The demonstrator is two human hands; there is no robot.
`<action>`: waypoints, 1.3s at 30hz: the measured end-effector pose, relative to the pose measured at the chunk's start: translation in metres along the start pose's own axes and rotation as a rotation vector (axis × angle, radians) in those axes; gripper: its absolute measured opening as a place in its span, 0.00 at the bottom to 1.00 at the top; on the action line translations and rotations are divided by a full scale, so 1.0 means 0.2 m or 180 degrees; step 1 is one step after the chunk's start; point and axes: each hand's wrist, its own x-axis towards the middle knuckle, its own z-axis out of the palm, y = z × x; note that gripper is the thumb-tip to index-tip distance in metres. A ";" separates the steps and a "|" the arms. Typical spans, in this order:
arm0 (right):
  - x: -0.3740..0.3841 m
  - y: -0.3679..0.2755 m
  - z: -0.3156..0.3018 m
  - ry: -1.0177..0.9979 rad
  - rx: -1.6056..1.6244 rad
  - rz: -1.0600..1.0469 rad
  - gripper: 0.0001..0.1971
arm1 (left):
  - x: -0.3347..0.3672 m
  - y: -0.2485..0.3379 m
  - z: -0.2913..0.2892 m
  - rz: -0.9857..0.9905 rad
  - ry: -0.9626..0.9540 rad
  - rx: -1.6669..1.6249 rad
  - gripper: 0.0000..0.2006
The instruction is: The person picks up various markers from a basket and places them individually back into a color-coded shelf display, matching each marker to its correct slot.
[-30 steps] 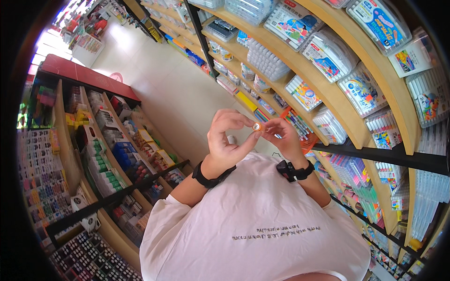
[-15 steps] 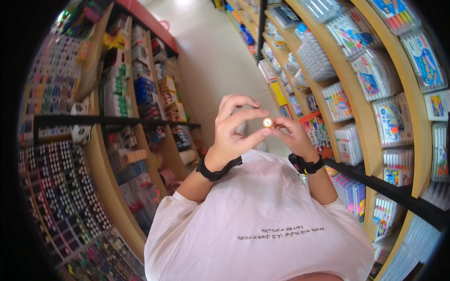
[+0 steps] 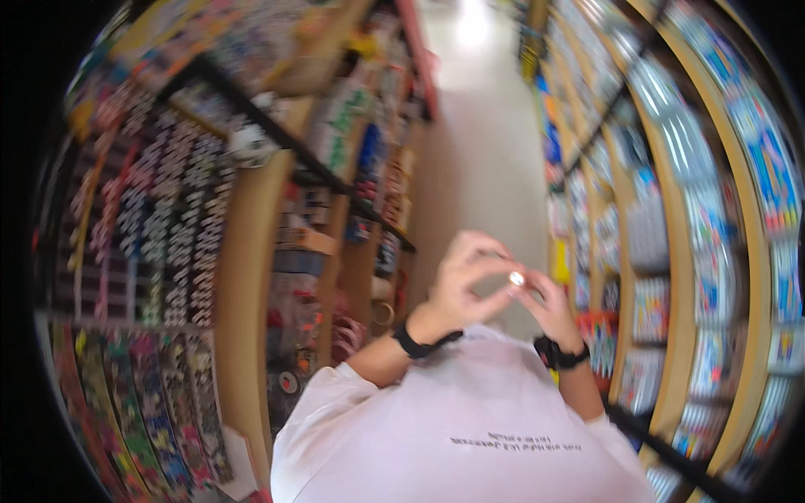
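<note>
From my remote feed, clock face laid over the view, 12 at the top edge. Shelving blurred at the edges.

Largest: tall pale-wood shelving with black metal bars (image 3: 247, 243), 8 to 11 o'clock, stocked with mixed coloured goods. Opposite, 1 to 4 o'clock, bowed pale-wood shelves of boxed stationery (image 3: 758, 293), many packs white or clear. Between them a pale, glossy floor (image 3: 478, 159) runs up toward 12, a bright glare near its far end.

At 6 o'clock I see the wearer's loose white cotton shirt (image 3: 436, 453), small dark lettering on it. At 9, a display rack of white-tipped slim items in slanting rows (image 3: 168, 222). Between 3 and 4, just right of the hands, an orange-red basket of upright pens (image 3: 597, 318).

Hands: both bare, raised ahead of the shirt, a little off centre toward 4. The left hand (image 3: 459, 281) is bent round, thumb and forefinger pinching from its own side. The right hand (image 3: 553, 312) comes in from the other side, thumb and forefinger pinching too. Each wrist wears a thick black strap: left strap (image 3: 425, 337), right strap (image 3: 560, 355).

Smallest: a little round white-faced piece with an orange-brown edge (image 3: 516, 278), held where the two pinches meet; I cannot make out exact contact.
</note>
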 end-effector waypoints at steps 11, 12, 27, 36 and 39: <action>0.42 -0.03 0.28 -0.0361 0.0585 0.0083 0.13 | 0.05 -0.19 -0.37 -0.0116 0.0633 -0.0219 0.12; 0.47 -0.04 0.31 -0.0480 0.0653 0.0035 0.13 | 0.06 -0.20 -0.41 -0.0135 0.0662 -0.0157 0.12; 1.11 -0.09 0.96 -0.1889 -0.0369 -0.0769 0.14 | -0.19 -0.30 -0.98 -0.0234 0.1832 0.1033 0.11; 1.23 -0.25 1.27 -0.3231 -0.0407 -0.1266 0.14 | -0.36 -0.10 -1.04 -0.0578 0.2555 0.1962 0.14; 1.26 -0.24 1.32 -0.3558 -0.0355 -0.1225 0.14 | -0.38 -0.10 -0.99 -0.0736 0.2887 0.2214 0.14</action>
